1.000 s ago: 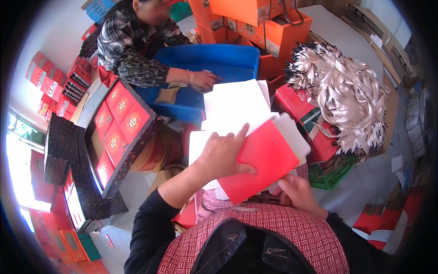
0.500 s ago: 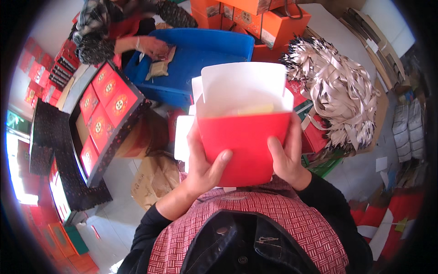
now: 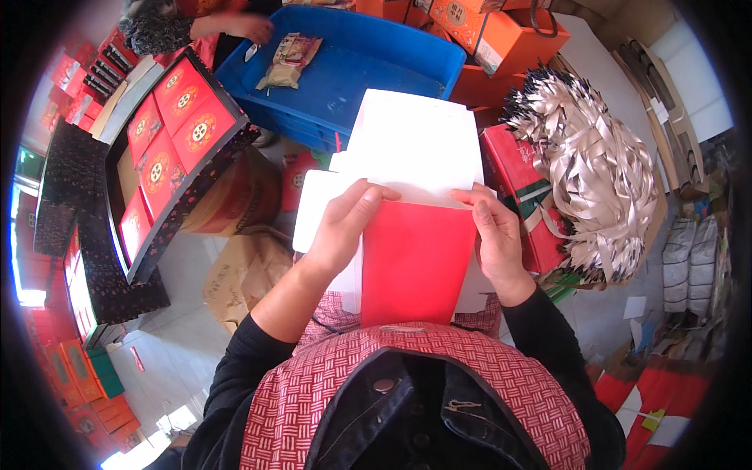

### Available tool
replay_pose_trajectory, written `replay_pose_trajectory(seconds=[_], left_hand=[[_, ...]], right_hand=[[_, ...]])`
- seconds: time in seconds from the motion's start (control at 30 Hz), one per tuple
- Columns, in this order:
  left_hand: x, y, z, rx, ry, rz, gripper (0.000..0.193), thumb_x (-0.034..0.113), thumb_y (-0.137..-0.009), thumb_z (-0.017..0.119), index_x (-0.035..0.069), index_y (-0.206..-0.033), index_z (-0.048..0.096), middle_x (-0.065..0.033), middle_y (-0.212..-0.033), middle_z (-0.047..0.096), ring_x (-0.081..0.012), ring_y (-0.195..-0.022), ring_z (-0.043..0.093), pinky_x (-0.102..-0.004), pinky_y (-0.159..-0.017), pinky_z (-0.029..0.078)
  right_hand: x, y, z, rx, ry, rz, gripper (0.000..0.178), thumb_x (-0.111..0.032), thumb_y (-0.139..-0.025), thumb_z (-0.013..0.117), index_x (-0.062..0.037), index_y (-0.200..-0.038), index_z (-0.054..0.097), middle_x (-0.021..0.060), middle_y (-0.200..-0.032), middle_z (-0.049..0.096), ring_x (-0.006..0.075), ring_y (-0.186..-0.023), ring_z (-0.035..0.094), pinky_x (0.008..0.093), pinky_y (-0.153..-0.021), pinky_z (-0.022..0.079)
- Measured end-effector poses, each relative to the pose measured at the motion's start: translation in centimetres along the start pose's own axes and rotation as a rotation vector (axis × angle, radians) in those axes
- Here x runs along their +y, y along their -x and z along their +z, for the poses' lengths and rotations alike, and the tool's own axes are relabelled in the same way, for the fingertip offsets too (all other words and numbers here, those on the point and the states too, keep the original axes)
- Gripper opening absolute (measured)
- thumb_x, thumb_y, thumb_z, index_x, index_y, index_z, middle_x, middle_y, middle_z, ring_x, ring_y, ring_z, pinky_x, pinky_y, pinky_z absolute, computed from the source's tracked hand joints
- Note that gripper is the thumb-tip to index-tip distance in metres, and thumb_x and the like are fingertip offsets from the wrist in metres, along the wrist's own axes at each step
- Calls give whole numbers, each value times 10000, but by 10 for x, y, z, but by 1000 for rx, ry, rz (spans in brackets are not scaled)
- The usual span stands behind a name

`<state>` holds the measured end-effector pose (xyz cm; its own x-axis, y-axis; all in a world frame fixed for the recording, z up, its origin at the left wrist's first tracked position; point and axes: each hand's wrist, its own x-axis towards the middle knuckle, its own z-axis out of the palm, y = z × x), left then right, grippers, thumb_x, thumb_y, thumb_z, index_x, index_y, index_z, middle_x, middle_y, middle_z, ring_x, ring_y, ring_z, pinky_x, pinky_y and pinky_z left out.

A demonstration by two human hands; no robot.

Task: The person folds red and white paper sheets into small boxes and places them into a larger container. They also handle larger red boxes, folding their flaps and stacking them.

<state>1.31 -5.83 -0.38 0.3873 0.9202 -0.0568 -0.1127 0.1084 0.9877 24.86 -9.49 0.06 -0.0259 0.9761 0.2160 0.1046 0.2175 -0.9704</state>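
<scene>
A red folding carton [image 3: 419, 262] with white inner sides lies in front of my body, its large white flap [image 3: 415, 145] standing up beyond the red panel. My left hand [image 3: 345, 223] is closed on the carton's upper left corner, thumb and fingertips at the fold. My right hand [image 3: 499, 239] pinches the upper right corner, fingers bent over the edge. A white side flap [image 3: 313, 207] sticks out past my left hand. The inside of the carton is hidden from view.
A blue tub [image 3: 345, 86] ahead holds wrapped packages [image 3: 290, 61]; a co-worker's hand [image 3: 249, 28] is over its left rim. At left, a dark tray [image 3: 200, 192] holds several red boxes [image 3: 164, 168]. A heap of beige ribbons [image 3: 599, 176] lies right, beside a red box [image 3: 509, 168].
My hands have shifted from the carton's sides to its upper corners, and the opening no longer shows the yellowish thing inside. The co-worker's hand has moved off the packages, which lie in the tub.
</scene>
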Motion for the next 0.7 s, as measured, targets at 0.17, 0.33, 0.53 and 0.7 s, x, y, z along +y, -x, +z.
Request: replay_pose_trajectory(seconds=[0.17,0.33,0.53,0.7], left_hand=[[0,-5,5,57,-211,348,315,198,-1005,427,-28,-1029,646,-135,-1126,605,-198,-1016,587,-299,-879,465],[7,-2,8,14,-252,409,311,202,-999,435,-30,-994,643,-140,-1147,598,-239,-1036,591,-319,-881,473],[-5,-2,15,45,-92,534,183,108,-984,444,-2,-1130,443,-202,-1197,537,-246,-1068,571,-346,-903,476],[-10,-1,16,98,-6,527,320,97,-973,468,30,-1231,290,-212,-1242,461,-236,-1120,530,-356,-947,451]], right_hand=[[1,-15,-1,17,-238,-53,271,-266,-970,531,-1,-996,581,93,-972,616,134,-887,574,279,-819,457],[-47,-84,-24,-577,-164,304,253,-235,-901,641,1,-835,580,118,-952,639,118,-847,590,255,-770,479],[-72,-117,2,-913,161,524,112,-93,-773,735,-45,-771,634,117,-1139,625,149,-821,631,260,-743,509],[-65,-121,9,-862,164,400,234,-92,-796,703,-33,-1022,695,114,-1086,663,187,-907,655,287,-786,522]])
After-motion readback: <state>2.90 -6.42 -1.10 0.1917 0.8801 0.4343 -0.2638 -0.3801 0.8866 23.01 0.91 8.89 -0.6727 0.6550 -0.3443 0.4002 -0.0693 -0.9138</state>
